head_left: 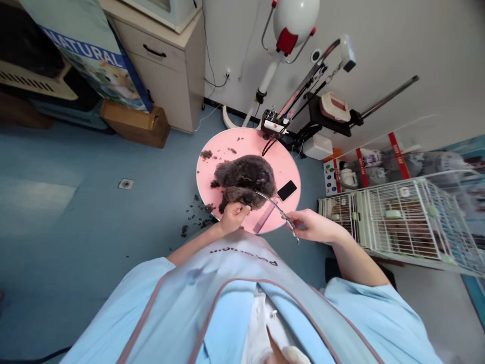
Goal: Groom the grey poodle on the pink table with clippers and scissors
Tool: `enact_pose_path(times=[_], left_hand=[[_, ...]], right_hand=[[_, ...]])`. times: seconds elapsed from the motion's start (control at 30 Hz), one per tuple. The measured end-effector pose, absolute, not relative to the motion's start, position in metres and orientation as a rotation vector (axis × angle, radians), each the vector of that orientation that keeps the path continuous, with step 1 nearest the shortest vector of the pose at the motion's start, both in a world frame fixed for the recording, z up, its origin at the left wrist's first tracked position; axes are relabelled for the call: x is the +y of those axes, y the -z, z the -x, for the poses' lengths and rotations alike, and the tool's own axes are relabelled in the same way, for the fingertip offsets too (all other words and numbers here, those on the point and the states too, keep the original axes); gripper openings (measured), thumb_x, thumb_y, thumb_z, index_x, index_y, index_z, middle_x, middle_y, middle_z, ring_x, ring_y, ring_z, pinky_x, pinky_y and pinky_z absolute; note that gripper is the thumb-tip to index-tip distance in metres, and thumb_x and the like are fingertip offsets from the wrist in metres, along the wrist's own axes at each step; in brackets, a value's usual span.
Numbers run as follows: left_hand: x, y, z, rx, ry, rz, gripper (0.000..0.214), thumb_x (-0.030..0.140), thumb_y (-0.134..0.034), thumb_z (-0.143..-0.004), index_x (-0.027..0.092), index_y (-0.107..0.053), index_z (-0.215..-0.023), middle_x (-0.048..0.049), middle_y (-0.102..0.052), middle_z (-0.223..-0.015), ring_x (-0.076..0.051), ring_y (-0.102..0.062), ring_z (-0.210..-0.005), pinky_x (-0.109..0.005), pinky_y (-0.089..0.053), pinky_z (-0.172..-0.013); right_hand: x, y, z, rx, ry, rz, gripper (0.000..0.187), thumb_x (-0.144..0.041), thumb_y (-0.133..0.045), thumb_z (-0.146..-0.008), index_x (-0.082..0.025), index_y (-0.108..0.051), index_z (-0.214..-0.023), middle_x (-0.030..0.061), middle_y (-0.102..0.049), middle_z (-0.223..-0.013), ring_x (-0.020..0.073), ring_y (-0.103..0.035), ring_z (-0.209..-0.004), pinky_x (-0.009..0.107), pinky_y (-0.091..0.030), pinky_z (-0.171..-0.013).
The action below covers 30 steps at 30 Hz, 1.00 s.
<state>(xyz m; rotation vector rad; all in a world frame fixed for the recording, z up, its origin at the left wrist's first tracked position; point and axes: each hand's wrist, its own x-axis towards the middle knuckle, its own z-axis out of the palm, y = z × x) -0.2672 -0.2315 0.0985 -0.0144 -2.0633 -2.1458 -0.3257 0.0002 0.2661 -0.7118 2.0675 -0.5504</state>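
A dark grey, curly-coated dog [248,174] is on the round pink grooming table [242,137]. My left hand [234,216] is at the dog's near side, fingers pinched together against its fur. Exactly which part of the dog they grip is hard to see. Long curved grooming scissors [278,208] are in my right hand [307,225], fingers around the handles. Their tips reach to the dog's coat. Just right of the dog, a purple comb [265,217] and a black-screened phone [287,190] lie on the tabletop.
Clumps of cut fur [206,154] lie on the table and more on the blue floor [195,217]. A grooming arm [314,71] and a white dryer [295,23] stand behind. White wire cages [401,217] are at right; a cabinet [159,65] and cardboard box [132,124] at left.
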Motion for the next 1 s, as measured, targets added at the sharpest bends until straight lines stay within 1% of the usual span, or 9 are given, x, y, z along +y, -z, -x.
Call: enact_pose_path(times=[0.17,0.4,0.47,0.53,0.6,0.7,0.87,1.0], left_hand=[[-0.23,-0.099,0.267,-2.057,2.111,0.007,0.051,0.05,-0.057,-0.086,0.017,-0.045,-0.049,0.0029,-0.04,-0.042,-0.007,-0.036,-0.041,-0.02,-0.029,-0.041],[-0.231,-0.1,0.267,-2.047,2.127,0.008,0.052,0.05,-0.056,-0.085,0.017,-0.038,-0.048,0.0039,-0.034,-0.042,-0.006,-0.03,-0.041,-0.02,-0.025,-0.039],[-0.231,-0.101,0.268,-2.057,2.132,0.003,0.054,0.05,-0.057,-0.085,0.018,-0.035,-0.048,0.0041,-0.03,-0.042,-0.006,-0.028,-0.042,-0.021,-0.022,-0.039],[-0.231,-0.1,0.268,-2.063,2.135,-0.008,0.054,0.05,-0.057,-0.084,0.018,-0.033,-0.047,0.0043,-0.029,-0.043,-0.006,-0.026,-0.042,-0.021,-0.021,-0.039],[-0.231,-0.099,0.268,-2.064,2.14,-0.016,0.054,0.05,-0.057,-0.084,0.018,-0.033,-0.047,0.0043,-0.028,-0.043,-0.006,-0.026,-0.042,-0.022,-0.021,-0.04],[-0.231,-0.096,0.268,-2.079,2.154,-0.017,0.052,0.048,-0.055,-0.084,0.018,-0.034,-0.048,0.004,-0.029,-0.044,-0.007,-0.026,-0.043,-0.022,-0.021,-0.04],[-0.23,-0.092,0.267,-2.111,2.162,-0.038,0.051,0.048,-0.054,-0.083,0.018,-0.034,-0.048,0.0038,-0.029,-0.044,-0.007,-0.027,-0.044,-0.022,-0.02,-0.041],[-0.229,-0.09,0.266,-2.114,2.171,-0.031,0.05,0.048,-0.053,-0.084,0.018,-0.034,-0.049,0.0036,-0.029,-0.045,-0.007,-0.027,-0.045,-0.023,-0.021,-0.042]], right_hand=[[-0.002,-0.254,0.331,2.179,0.426,0.807,0.013,-0.009,-0.05,-0.07,-0.019,-0.051,-0.078,-0.0034,-0.052,-0.068,0.0097,-0.047,-0.061,0.022,-0.037,-0.06],[-0.014,-0.25,0.343,2.229,0.28,0.944,0.017,-0.007,-0.047,-0.071,-0.019,-0.051,-0.081,0.0004,-0.057,-0.075,0.0117,-0.051,-0.065,0.023,-0.037,-0.062],[-0.017,-0.25,0.347,2.259,0.201,0.973,0.021,-0.007,-0.047,-0.072,-0.019,-0.054,-0.088,0.0019,-0.06,-0.077,0.0126,-0.053,-0.067,0.023,-0.038,-0.063],[-0.017,-0.252,0.35,2.287,0.116,0.988,0.028,-0.007,-0.047,-0.074,-0.018,-0.057,-0.098,0.0038,-0.064,-0.081,0.014,-0.057,-0.069,0.024,-0.039,-0.064],[-0.015,-0.254,0.352,2.303,0.04,0.996,0.033,-0.008,-0.046,-0.077,-0.017,-0.058,-0.107,0.0058,-0.067,-0.086,0.0156,-0.061,-0.073,0.024,-0.04,-0.065],[-0.014,-0.258,0.353,2.316,-0.041,0.997,0.039,-0.008,-0.046,-0.078,-0.016,-0.058,-0.114,0.0078,-0.07,-0.091,0.0178,-0.065,-0.079,0.025,-0.042,-0.068],[-0.021,-0.26,0.354,2.37,-0.177,0.991,0.047,-0.011,-0.049,-0.08,-0.016,-0.055,-0.126,0.0119,-0.07,-0.108,0.0213,-0.068,-0.091,0.027,-0.047,-0.074],[-0.024,-0.261,0.358,2.384,-0.258,0.995,0.05,-0.012,-0.048,-0.083,-0.015,-0.052,-0.133,0.0145,-0.07,-0.111,0.0238,-0.069,-0.092,0.029,-0.048,-0.074]])
